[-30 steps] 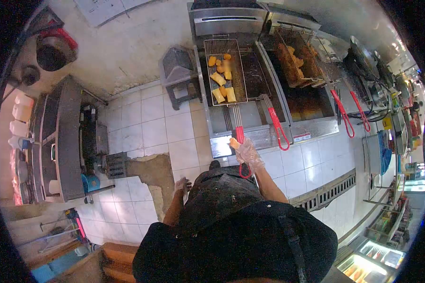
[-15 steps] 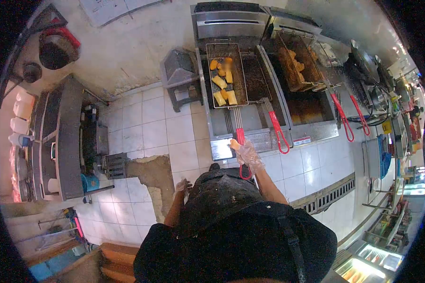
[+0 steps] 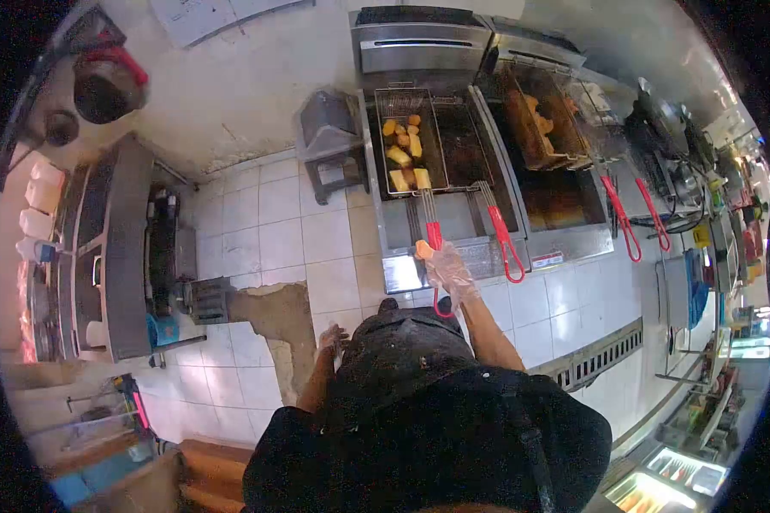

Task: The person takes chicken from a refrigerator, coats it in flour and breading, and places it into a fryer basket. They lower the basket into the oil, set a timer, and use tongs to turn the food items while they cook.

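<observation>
My right hand, in a clear plastic glove, is wrapped round the red handle of a wire fry basket. Several yellow and golden pieces of food lie in this basket, which sits over the left side of a steel fryer. Just right of my hand is a second red basket handle. Low beside my dark apron hangs my left hand, also gloved, its fingers loosely apart and holding nothing.
Right of my basket, another fry basket holds browned food above dark oil, with two red handles sticking out nearby. A grey metal stand is left of the fryer. Broken tile and a floor drain grate mark the floor.
The food pieces have shifted and spread differently inside the basket, which has moved slightly. My right hand keeps its grip on the handle; my left hand stays low at my side.
</observation>
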`<act>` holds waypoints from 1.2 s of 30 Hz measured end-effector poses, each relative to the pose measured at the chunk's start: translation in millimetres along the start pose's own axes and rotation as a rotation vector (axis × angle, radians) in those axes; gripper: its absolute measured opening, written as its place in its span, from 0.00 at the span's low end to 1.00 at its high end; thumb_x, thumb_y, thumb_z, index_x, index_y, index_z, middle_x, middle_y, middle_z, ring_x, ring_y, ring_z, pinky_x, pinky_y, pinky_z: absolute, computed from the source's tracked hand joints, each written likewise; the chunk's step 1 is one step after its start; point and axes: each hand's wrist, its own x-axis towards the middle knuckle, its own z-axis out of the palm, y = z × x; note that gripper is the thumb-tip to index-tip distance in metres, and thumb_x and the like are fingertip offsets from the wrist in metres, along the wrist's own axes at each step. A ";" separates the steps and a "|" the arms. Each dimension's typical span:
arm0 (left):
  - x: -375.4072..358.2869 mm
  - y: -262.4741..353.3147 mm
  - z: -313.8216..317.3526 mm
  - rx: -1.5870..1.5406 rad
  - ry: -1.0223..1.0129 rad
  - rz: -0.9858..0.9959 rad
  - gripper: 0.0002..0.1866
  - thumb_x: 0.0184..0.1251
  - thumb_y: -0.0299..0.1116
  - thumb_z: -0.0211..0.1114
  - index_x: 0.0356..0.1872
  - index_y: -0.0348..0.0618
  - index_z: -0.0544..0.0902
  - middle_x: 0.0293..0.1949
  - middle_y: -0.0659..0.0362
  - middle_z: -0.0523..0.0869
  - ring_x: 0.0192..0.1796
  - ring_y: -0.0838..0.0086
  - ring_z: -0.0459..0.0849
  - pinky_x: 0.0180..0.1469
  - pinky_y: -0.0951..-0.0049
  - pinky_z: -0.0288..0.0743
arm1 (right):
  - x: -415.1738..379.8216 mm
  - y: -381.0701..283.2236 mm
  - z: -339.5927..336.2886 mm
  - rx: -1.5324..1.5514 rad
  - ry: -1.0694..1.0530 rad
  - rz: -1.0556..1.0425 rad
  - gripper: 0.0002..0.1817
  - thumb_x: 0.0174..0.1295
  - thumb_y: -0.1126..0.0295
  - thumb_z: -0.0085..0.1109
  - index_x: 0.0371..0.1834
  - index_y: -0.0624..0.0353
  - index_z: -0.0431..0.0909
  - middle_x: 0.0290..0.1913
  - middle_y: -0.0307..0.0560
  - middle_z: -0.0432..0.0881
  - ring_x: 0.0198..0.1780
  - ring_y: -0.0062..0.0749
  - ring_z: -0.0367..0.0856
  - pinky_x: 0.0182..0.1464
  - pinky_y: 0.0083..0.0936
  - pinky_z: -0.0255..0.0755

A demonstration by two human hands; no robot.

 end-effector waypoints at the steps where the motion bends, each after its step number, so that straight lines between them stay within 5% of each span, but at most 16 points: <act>1: 4.9 -1.3 -2.1 -0.018 0.010 -0.038 0.30 0.64 0.54 0.45 0.45 0.30 0.73 0.35 0.45 0.80 0.31 0.57 0.78 0.32 0.62 0.74 | -4.9 -18.3 7.3 -0.011 -0.014 -0.005 0.13 0.51 0.63 0.62 0.20 0.55 0.68 0.13 0.33 0.67 0.09 0.20 0.63 0.09 0.22 0.50; 4: 46.2 -23.3 -25.6 -0.131 -0.087 -0.168 0.33 0.64 0.57 0.41 0.47 0.31 0.73 0.36 0.45 0.80 0.30 0.58 0.78 0.30 0.62 0.73 | -25.7 -55.9 13.0 -0.069 0.009 0.040 0.15 0.50 0.63 0.63 0.18 0.55 0.67 0.12 0.33 0.67 0.09 0.20 0.63 0.09 0.21 0.50; 7: 75.7 -55.9 -25.6 -0.043 0.029 -0.013 0.32 0.64 0.57 0.42 0.46 0.32 0.73 0.36 0.46 0.80 0.28 0.59 0.78 0.27 0.62 0.72 | -33.4 -64.3 7.9 -0.075 0.016 0.015 0.13 0.52 0.64 0.61 0.20 0.57 0.69 0.13 0.34 0.67 0.10 0.20 0.64 0.09 0.20 0.51; 8: 23.8 -15.5 -20.3 -0.156 -0.110 -0.090 0.31 0.63 0.57 0.44 0.45 0.34 0.74 0.36 0.47 0.80 0.26 0.59 0.78 0.25 0.61 0.72 | -36.7 -65.8 5.3 0.003 -0.021 -0.077 0.11 0.52 0.65 0.60 0.21 0.57 0.70 0.13 0.33 0.67 0.10 0.19 0.64 0.09 0.20 0.52; 11: 55.5 -33.2 -13.0 0.026 0.065 -0.118 0.29 0.62 0.55 0.47 0.45 0.35 0.74 0.35 0.47 0.80 0.25 0.58 0.78 0.23 0.61 0.72 | -56.1 -95.4 10.2 0.051 -0.067 -0.140 0.08 0.54 0.67 0.57 0.23 0.58 0.71 0.13 0.33 0.67 0.11 0.19 0.64 0.10 0.19 0.53; 13: 78.2 -49.3 -24.4 -0.036 -0.007 -0.074 0.28 0.62 0.54 0.47 0.45 0.34 0.74 0.35 0.47 0.80 0.25 0.58 0.78 0.23 0.61 0.71 | -65.4 -114.3 11.9 0.017 -0.075 -0.113 0.07 0.55 0.68 0.56 0.24 0.58 0.71 0.13 0.33 0.67 0.11 0.19 0.64 0.11 0.18 0.54; 15: 92.2 -55.6 -26.4 -0.102 -0.079 -0.036 0.28 0.61 0.54 0.48 0.44 0.34 0.74 0.35 0.47 0.80 0.26 0.57 0.79 0.23 0.60 0.71 | -69.1 -125.4 7.5 -0.102 -0.144 -0.244 0.18 0.57 0.56 0.56 0.35 0.62 0.75 0.13 0.33 0.68 0.10 0.15 0.60 0.11 0.15 0.53; 17: 95.3 -59.2 -27.4 -0.140 -0.100 0.007 0.27 0.61 0.52 0.49 0.44 0.34 0.73 0.33 0.47 0.80 0.26 0.56 0.78 0.24 0.60 0.72 | -71.8 -151.2 11.0 -0.205 -0.089 -0.224 0.18 0.58 0.56 0.55 0.35 0.63 0.74 0.12 0.33 0.66 0.09 0.16 0.61 0.10 0.15 0.54; 20: 18.7 1.1 8.8 -0.055 0.003 0.032 0.25 0.61 0.51 0.50 0.43 0.35 0.74 0.33 0.48 0.79 0.25 0.58 0.78 0.25 0.61 0.72 | -72.1 -182.8 20.1 -0.084 -0.174 -0.200 0.19 0.57 0.56 0.55 0.34 0.65 0.73 0.11 0.33 0.65 0.09 0.16 0.62 0.11 0.13 0.55; 24: 14.8 22.4 19.7 -0.105 -0.074 -0.085 0.24 0.62 0.49 0.50 0.43 0.35 0.74 0.31 0.49 0.79 0.24 0.61 0.77 0.25 0.62 0.72 | -69.2 -190.4 27.8 -0.215 -0.125 -0.132 0.18 0.58 0.58 0.55 0.35 0.65 0.73 0.12 0.32 0.65 0.10 0.15 0.62 0.11 0.12 0.56; 29: -3.0 8.0 20.4 -0.121 -0.100 0.120 0.23 0.60 0.47 0.54 0.42 0.34 0.73 0.25 0.51 0.78 0.21 0.65 0.76 0.23 0.64 0.70 | -75.7 -182.0 25.1 -0.033 -0.209 -0.161 0.20 0.58 0.56 0.55 0.37 0.66 0.73 0.13 0.32 0.66 0.10 0.14 0.62 0.12 0.12 0.58; 30: 43.2 -11.5 2.0 -0.215 -0.166 -0.146 0.22 0.60 0.47 0.55 0.40 0.34 0.73 0.25 0.51 0.78 0.21 0.64 0.76 0.22 0.65 0.70 | -77.2 -180.9 25.4 -0.024 -0.201 -0.121 0.20 0.57 0.54 0.55 0.36 0.65 0.73 0.14 0.32 0.66 0.11 0.16 0.63 0.13 0.14 0.59; 36: 28.2 -7.7 2.3 -0.072 -0.198 -0.141 0.22 0.58 0.50 0.56 0.38 0.37 0.73 0.26 0.51 0.78 0.22 0.63 0.77 0.23 0.65 0.70 | -85.7 -178.1 21.0 0.054 -0.205 -0.065 0.22 0.57 0.52 0.54 0.39 0.63 0.74 0.15 0.33 0.68 0.13 0.17 0.66 0.15 0.15 0.63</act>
